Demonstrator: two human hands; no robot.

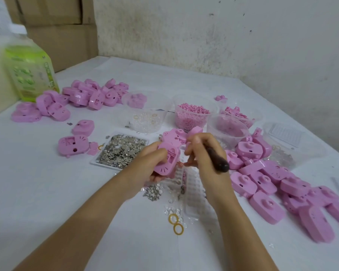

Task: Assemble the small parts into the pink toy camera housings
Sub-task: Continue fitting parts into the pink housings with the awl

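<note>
Just right of the tray of silver metal bits [121, 151] on the bench [47, 182], my left hand [145, 165] has its grip wrapped round a pink camera housing [167, 161], held clear of the bench. Further right of the tray, my right hand [202, 151] clasps a dark-handled tool [217, 159] in its grip, and beyond it lies a heap of pink housings [282, 184].

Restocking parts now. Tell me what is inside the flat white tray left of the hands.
The tray holds a heap of small silver metal pieces. The left hand, gripping a pink housing, covers its near right corner, so that part is hidden.
</note>
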